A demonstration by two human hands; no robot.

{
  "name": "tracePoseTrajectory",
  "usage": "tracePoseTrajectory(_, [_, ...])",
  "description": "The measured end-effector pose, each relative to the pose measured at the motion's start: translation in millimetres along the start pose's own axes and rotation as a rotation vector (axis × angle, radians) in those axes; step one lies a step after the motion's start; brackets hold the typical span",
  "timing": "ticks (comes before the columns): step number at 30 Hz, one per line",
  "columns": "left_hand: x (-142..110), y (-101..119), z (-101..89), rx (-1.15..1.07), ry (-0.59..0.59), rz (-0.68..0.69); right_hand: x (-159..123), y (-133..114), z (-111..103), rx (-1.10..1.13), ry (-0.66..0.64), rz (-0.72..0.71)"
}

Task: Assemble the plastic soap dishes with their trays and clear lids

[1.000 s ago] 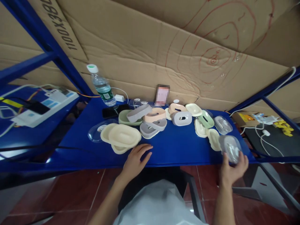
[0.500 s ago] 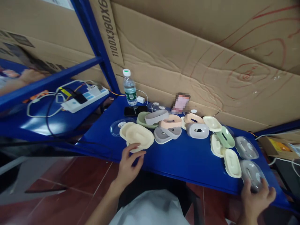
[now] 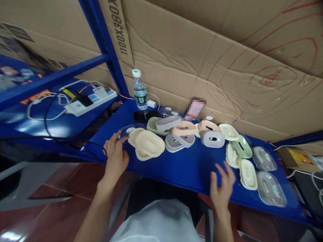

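Brown cardboard (image 3: 176, 60) with red curved lines stood behind the blue table (image 3: 186, 168). At its left rear were an upright water bottle (image 3: 140, 92), a white charger (image 3: 151, 104) and a dark phone (image 3: 145, 116) lying flat. Beyond the blue frame, a power strip (image 3: 84, 106) held plugs and cords.

The left hand (image 3: 115, 158) was loosely spread at the table's near left edge, its fingertips by the clear lid (image 3: 131, 129) and the left side of the cream trays (image 3: 150, 144); whether they touched either, I could not tell. The cream trays lay overlapped. Behind them, a grey ring (image 3: 168, 123) leaned over a green bowl (image 3: 152, 127), with a peach ring (image 3: 185, 128) beside it and grey pieces (image 3: 174, 143) in front.

The right hand (image 3: 223, 183) was released and holding nothing, fingers apart over the near edge, left of the long cream dish (image 3: 248, 174). Farther back were a pale grey case (image 3: 213, 139), a peach case (image 3: 209, 126), an oval cream dish (image 3: 229, 132) and a green case (image 3: 243, 148). Two clear covers (image 3: 272, 189) lay at the right end.
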State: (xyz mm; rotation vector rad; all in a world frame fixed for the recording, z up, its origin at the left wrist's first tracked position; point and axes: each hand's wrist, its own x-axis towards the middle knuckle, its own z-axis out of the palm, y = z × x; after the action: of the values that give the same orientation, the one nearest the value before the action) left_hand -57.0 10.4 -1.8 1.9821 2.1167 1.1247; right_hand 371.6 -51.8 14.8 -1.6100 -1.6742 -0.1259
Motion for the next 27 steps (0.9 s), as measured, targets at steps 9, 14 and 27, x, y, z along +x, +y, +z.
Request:
tracePoseTrajectory(9, [21.9, -46.7, 5.1, 0.132, -0.228, -0.111, 12.8, -136.9, 88.0, 0.219, -0.524, -0.549])
tracePoseTrajectory(14, [32.1, -51.6, 11.2, 0.126, -0.216, -0.051, 30.6, -147.0, 130.0, 0.189, -0.441, -0.503])
tracePoseTrajectory(27, [-25.9, 14.2, 0.3, -0.131, 0.038, 0.213, -10.1, -87.3, 47.8, 0.223, -0.420, -0.438])
